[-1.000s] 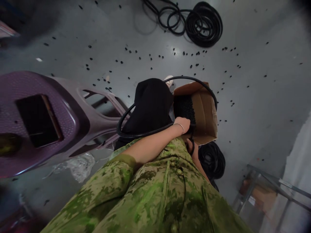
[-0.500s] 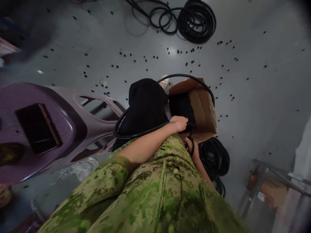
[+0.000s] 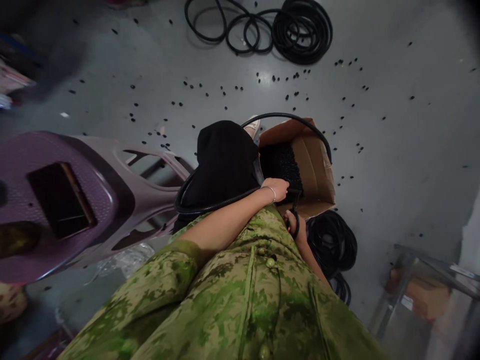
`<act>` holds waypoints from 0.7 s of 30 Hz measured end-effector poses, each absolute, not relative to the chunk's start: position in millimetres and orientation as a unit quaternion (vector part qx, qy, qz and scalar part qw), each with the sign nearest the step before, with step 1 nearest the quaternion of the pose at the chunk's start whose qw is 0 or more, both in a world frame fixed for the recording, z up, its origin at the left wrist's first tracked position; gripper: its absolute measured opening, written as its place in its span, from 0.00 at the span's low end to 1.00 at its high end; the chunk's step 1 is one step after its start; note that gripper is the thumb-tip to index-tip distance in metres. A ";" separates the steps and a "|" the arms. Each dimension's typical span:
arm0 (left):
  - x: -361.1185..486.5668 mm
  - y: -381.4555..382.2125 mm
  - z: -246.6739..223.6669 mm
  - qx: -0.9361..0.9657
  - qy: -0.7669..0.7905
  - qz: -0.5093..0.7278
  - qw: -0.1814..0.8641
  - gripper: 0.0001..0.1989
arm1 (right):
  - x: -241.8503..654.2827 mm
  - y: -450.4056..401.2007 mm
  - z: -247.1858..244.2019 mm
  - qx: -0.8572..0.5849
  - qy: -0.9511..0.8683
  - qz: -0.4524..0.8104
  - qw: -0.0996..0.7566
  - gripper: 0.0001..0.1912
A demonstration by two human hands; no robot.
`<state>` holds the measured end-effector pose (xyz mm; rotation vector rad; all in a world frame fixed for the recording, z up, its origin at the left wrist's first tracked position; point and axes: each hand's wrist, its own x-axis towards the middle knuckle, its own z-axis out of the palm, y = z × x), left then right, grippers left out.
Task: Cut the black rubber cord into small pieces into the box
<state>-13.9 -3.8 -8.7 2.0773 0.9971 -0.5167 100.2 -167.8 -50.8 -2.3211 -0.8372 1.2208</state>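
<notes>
Head view: black tube (image 3: pixel 277 115) in hand, work apparently part done

Your left hand (image 3: pixel 277 189) is clamped on the tube, a short stretch of it poking out at 3 o'clock over the cardboard box (image 3: pixel 315 170). Your right hand (image 3: pixel 293 222), at 5 o'clock from the left, has its fingers curled round a black-handled tool (image 3: pixel 297 227), probably scissors; whether its blades are together or apart, you cannot tell.

Done, judging by the look: a dark heap of small pieces (image 3: pixel 283 162) fills the box's bottom at 12 o'clock from your fists. Remaining, presumably: the tube's long loop round your leg at 9 o'clock, perhaps also the far coil (image 3: pixel 320 35) at 12 and the near coil (image 3: pixel 348 242) at 4.
</notes>
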 end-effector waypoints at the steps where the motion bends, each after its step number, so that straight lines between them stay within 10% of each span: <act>1: -13.8 -3.7 -8.8 0.812 0.392 -0.203 0.381 0.17 | 100.3 -168.0 -51.5 -0.828 -0.301 0.432 0.193 0.25; 21: -9.3 -3.1 -12.1 0.810 0.408 -0.199 0.371 0.19 | 103.2 -167.8 -75.2 -0.856 -0.387 0.323 0.117 0.18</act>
